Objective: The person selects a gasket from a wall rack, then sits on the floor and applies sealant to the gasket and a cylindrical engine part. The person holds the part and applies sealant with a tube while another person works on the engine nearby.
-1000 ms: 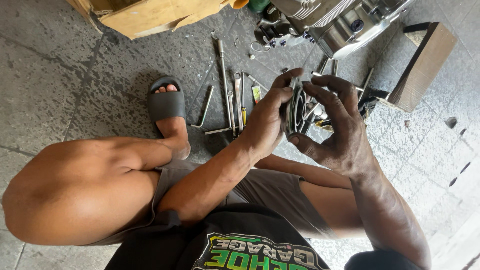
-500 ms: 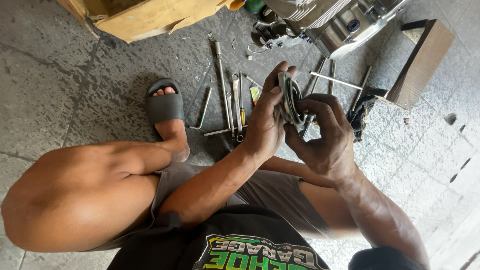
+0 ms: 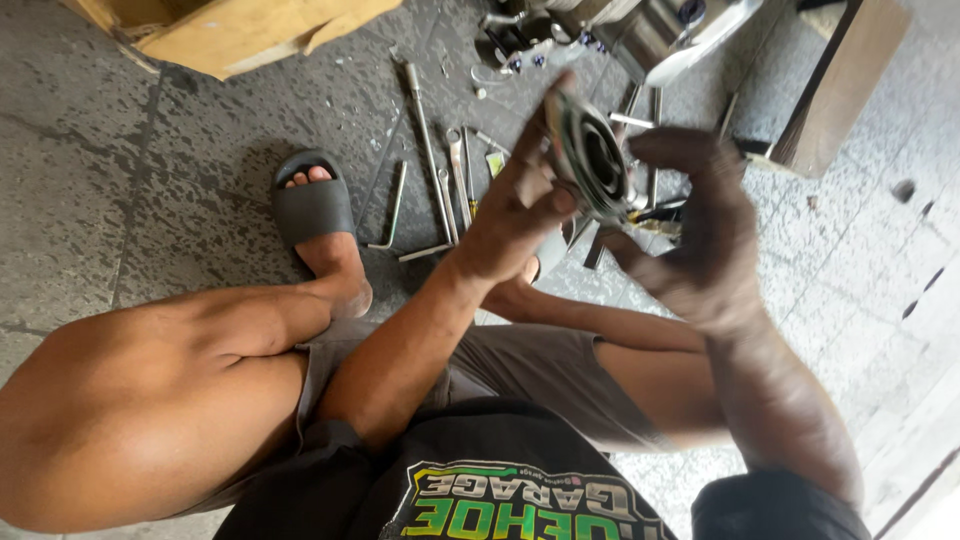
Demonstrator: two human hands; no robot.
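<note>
Person squatting on the floor, both hands up at centre-right of the frame. Left hand (image 3: 515, 215) grips a round metal part (image 3: 592, 160), ring-shaped with a dark hollow middle, fingers pressed along its left rim and thumb on the near face. Right hand (image 3: 695, 235) cups it from the right, fingers curled over the far edge, partly blurred; exact contact of the fingertips can't be told. The part is held in the air, tilted, above the tools, not resting on anything.

Doing it well, as a judgement: keep the left hand as the steady clamp on the rim, let the right do the turning or fitting, hold the part square so stacked rings don't slip out of line, and keep it over the lap or low above the floor in case a piece drops. Greasy fingers look likely, so a firm rim grip beats a fingertip pinch.

Floor (image 3: 150, 180): dark speckled concrete slabs, rough, with joints; paler tiles at right of frame. No bench here, everything lies on the floor. Upper centre: a long T-handle wrench (image 3: 428, 150), an L-shaped hex key (image 3: 392, 215), a spanner (image 3: 455, 165), loosely side by side. Top centre-right: a metal engine assembly (image 3: 650, 30), shiny, partly cut off. Upper left: a cardboard box (image 3: 250, 30). Upper right: a wooden box (image 3: 835, 85) on its side. Dark slide sandal (image 3: 312, 205) on the foot, left of the tools. Daylight, outdoor or open workshop feel.
</note>
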